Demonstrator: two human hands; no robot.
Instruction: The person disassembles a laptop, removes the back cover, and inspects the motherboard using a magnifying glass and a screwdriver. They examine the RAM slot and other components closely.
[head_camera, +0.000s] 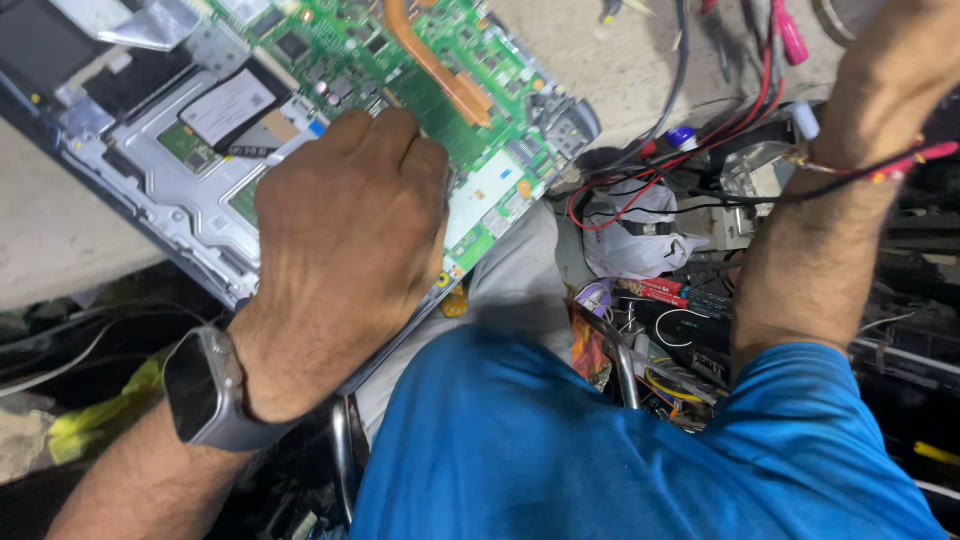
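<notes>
An opened laptop (150, 190) lies tilted on a pale worktop, its green circuit board (450, 110) and copper heat pipe (440, 70) exposed. My left hand (345, 245) rests fist-like on the near corner of the board, fingers curled down onto it; a dark watch (200, 390) is on that wrist. What the fingers pinch is hidden. My right hand (900, 60) reaches up to the top right corner, mostly out of frame, with a red and black thread band (870, 170) on the wrist. Its fingers are not visible.
A tangle of red and black wires (650, 180) and a white cloth or bag (640, 240) fill the middle right. Small tools and boxes (670, 295) lie below. My blue shirt (560, 450) fills the bottom. Yellow material (100, 410) sits at the lower left.
</notes>
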